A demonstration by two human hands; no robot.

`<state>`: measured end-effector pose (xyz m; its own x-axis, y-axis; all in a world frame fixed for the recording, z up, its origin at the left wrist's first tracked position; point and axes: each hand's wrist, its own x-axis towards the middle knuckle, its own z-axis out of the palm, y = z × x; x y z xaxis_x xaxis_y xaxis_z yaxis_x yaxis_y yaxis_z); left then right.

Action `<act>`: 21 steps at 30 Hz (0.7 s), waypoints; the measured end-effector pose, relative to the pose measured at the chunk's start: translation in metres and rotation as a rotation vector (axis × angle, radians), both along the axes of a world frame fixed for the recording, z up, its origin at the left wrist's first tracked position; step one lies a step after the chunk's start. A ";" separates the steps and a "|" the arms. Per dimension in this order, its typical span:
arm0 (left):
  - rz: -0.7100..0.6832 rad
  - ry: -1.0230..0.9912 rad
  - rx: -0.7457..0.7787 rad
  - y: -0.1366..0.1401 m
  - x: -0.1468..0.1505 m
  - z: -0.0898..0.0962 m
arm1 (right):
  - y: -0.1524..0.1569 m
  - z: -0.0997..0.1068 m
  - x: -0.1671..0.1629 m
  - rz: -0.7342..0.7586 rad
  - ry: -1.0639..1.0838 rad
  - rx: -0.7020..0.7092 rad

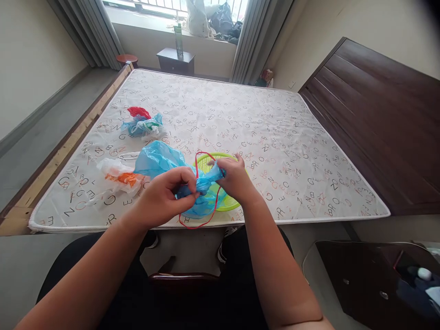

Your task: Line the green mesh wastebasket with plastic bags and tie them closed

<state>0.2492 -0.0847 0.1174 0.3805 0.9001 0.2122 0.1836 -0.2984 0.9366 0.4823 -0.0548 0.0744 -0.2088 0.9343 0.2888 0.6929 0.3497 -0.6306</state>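
Observation:
Both hands grip a thin blue plastic bag [160,158] bunched up near the mattress's front edge. My left hand [168,195] pinches its gathered middle, thumb and fingertips closed together. To the right, my right hand [233,176] is closed on another gathered part of the same bag. A red cord [216,201] loops around and below the bunched plastic; which hand holds it I cannot tell. Under the hands and the bag lies a yellow-green perforated basket [233,204], partly hidden. Left of the blue bag rests a crumpled white and orange plastic bag [123,176].
A pile of red, blue and white plastic bags [142,123] lies farther back on the letter-printed mattress [223,114]. A dark wooden headboard [371,119] rises on the right. A dark cabinet [364,275] stands at lower right. A bottle [178,40] stands on the nightstand [175,59].

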 end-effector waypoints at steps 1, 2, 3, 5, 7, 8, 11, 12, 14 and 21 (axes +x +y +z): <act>0.040 0.032 0.038 -0.001 0.000 0.000 | 0.001 -0.001 0.003 -0.052 0.062 -0.014; 0.092 0.070 0.080 0.000 0.000 0.000 | 0.001 0.000 0.006 -0.122 0.161 -0.026; 0.144 0.116 0.122 0.001 0.000 -0.001 | 0.002 0.001 0.011 -0.196 0.289 -0.036; 0.227 0.215 0.193 0.008 -0.004 -0.006 | 0.002 0.007 0.021 -0.298 0.577 -0.041; 0.303 0.293 0.245 0.020 -0.011 -0.015 | 0.000 0.016 0.031 -0.323 0.809 -0.014; 0.348 0.322 0.262 0.027 -0.015 -0.021 | 0.000 0.020 0.036 -0.322 0.889 0.008; 0.489 0.374 0.249 0.050 -0.030 -0.040 | -0.004 0.032 0.049 -0.313 1.031 0.054; 0.525 0.368 0.204 0.057 -0.033 -0.046 | -0.005 0.034 0.054 -0.304 1.057 0.033; 0.537 0.258 0.074 0.067 -0.037 -0.057 | -0.007 0.035 0.062 -0.272 1.090 -0.076; 0.131 0.077 -0.159 0.051 -0.008 -0.075 | -0.024 0.022 0.076 -0.158 0.956 -0.549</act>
